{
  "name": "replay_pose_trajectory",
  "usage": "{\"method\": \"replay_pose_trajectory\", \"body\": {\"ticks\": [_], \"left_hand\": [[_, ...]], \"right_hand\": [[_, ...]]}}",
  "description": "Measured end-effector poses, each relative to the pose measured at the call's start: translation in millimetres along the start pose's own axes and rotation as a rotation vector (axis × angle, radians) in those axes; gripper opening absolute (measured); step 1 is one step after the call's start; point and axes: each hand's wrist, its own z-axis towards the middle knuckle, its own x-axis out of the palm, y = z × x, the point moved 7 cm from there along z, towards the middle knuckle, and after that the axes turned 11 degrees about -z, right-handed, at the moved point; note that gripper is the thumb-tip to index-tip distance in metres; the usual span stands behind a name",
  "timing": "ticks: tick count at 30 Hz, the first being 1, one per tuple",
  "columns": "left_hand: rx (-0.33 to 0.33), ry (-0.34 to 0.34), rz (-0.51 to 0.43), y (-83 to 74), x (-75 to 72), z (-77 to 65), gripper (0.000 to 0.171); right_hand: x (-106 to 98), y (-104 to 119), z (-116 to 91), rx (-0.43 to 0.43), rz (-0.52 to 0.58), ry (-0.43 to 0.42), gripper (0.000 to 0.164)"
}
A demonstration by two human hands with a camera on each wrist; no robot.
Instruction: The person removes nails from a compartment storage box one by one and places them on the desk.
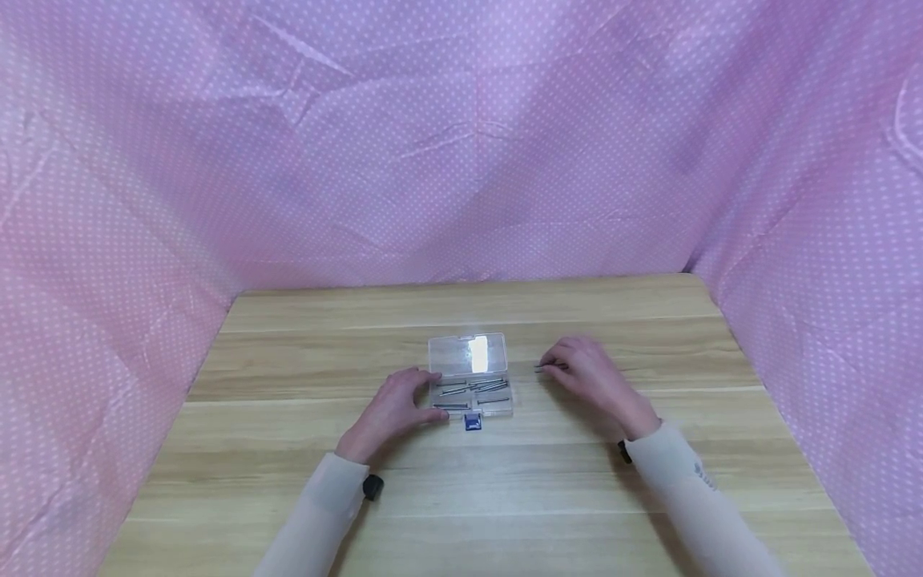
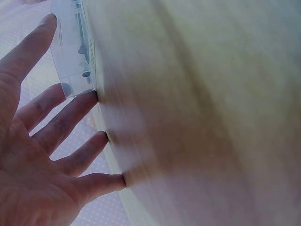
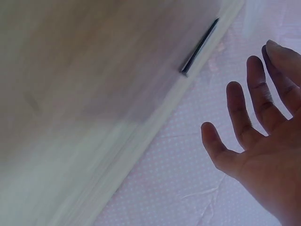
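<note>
A clear plastic compartment box (image 1: 497,413) lies on the table with its lid (image 1: 454,356) raised at the back. Several metal nails (image 1: 492,386) are inside, spread over its compartments. My left hand (image 1: 395,402) holds the box's left end between thumb and fingers; in the left wrist view, the other fingertips (image 2: 123,181) touch the tabletop. To the right of the box is my right hand (image 1: 590,375), above a single nail (image 3: 200,47) lying on the table. In the right wrist view, thumb and forefinger tips meet apart from that nail, and nothing shows between them.
A blue tab (image 1: 472,422) is at the box's front edge. The wood-grain table (image 1: 461,513) is enclosed at the back and sides by pink dotted cloth (image 1: 461,160). A dark band (image 1: 372,486) is at my left wrist.
</note>
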Motion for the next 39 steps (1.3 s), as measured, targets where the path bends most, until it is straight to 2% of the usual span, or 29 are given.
{"method": "replay_pose_trajectory", "body": {"ticks": [10,18,26,39], "left_hand": [[0.0,-0.007,-0.018,0.3,1.8,-2.7,0.073],[0.006,-0.012,-0.019,-1.8,1.4,-5.2,0.073],[0.045,-0.022,-0.017,-1.8,2.3,-7.3,0.069],[0.024,-0.023,-0.023,-1.8,3.7,-9.7,0.071]], "right_hand": [[-0.9,23.2,-1.5,-0.013,0.053,-0.009,0.01],[-0.9,42.1,1.5,-0.06,0.083,-0.058,0.01],[2.8,57.2,2.8,-0.102,0.103,-0.08,0.016],[11.5,73.9,10.0,-0.126,0.064,-0.019,0.016]]}}
